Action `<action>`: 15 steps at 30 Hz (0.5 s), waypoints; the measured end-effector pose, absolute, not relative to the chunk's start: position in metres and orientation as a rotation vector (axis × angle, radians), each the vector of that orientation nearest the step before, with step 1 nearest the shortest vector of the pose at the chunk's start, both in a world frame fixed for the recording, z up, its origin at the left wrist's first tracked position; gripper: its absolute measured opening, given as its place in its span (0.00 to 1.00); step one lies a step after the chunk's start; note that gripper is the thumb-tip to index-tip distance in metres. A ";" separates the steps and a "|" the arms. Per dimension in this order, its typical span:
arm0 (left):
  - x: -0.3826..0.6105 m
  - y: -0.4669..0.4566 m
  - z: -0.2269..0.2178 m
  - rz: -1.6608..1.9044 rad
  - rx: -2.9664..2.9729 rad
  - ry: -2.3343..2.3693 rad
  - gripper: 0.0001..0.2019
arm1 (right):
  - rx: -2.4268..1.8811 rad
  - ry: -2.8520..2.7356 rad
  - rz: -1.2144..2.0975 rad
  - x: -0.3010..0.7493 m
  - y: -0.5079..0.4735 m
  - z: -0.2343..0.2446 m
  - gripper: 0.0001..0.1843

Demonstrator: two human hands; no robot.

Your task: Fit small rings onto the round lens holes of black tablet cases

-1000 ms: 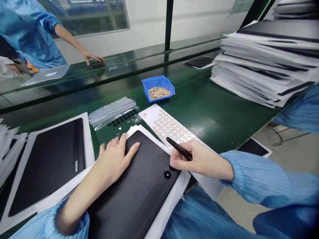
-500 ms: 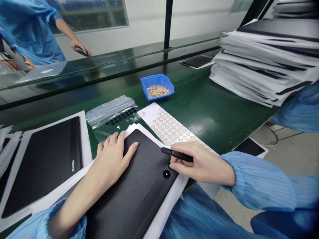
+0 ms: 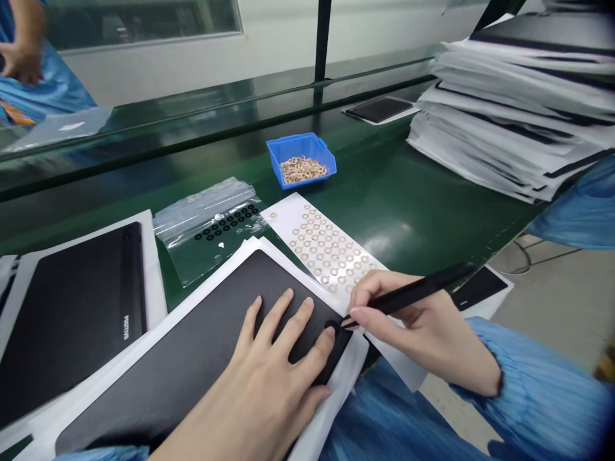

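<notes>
A black tablet back cover [image 3: 192, 346] lies on white sheets in front of me. My left hand [image 3: 273, 365] rests on it with fingers spread, its index fingertip touching beside a round black camera ring [image 3: 332, 326] near the corner. Pinched in my right hand [image 3: 418, 326] is a pair of black tweezers [image 3: 427, 286], whose tips meet the cover's corner next to that ring. The ring is partly hidden by the fingertip. Behind the cover lie a white sheet of small tan rings [image 3: 331, 246] and a clear zip bag [image 3: 192, 256] with black rings on it.
A blue bin [image 3: 302, 147] full of tan rings stands at the back. Another cover marked POSITIVO [image 3: 81, 307] lies on the left. To the right rises a tall stack of sheeted covers [image 3: 509, 121]. A co-worker's hand [image 3: 24, 61] shows at top left.
My left hand has slid right across the cover to the camera corner. The tweezers have turned in my right hand, tips now at the corner. The co-worker has shifted left.
</notes>
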State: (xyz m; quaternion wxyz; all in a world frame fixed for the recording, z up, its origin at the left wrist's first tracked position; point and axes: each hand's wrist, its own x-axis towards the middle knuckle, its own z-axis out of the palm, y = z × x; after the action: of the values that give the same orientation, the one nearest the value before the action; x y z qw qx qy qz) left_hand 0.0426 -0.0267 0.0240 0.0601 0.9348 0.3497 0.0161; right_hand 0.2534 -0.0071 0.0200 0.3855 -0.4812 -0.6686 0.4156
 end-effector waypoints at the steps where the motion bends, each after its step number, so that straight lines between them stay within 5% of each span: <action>1: 0.043 -0.026 0.023 0.049 2.838 1.047 0.21 | -1.233 -1.676 1.083 0.251 -0.008 0.018 0.03; 15: 0.043 -0.024 0.023 0.242 2.913 1.077 0.16 | -1.329 -1.676 0.985 0.233 -0.009 0.014 0.06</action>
State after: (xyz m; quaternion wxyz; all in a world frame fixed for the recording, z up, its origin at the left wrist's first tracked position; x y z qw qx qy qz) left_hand 0.0434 -0.0242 0.0232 0.0133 0.9350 0.3458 0.0777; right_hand 0.2332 -0.0088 0.0137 0.3833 -0.5211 -0.6574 0.3865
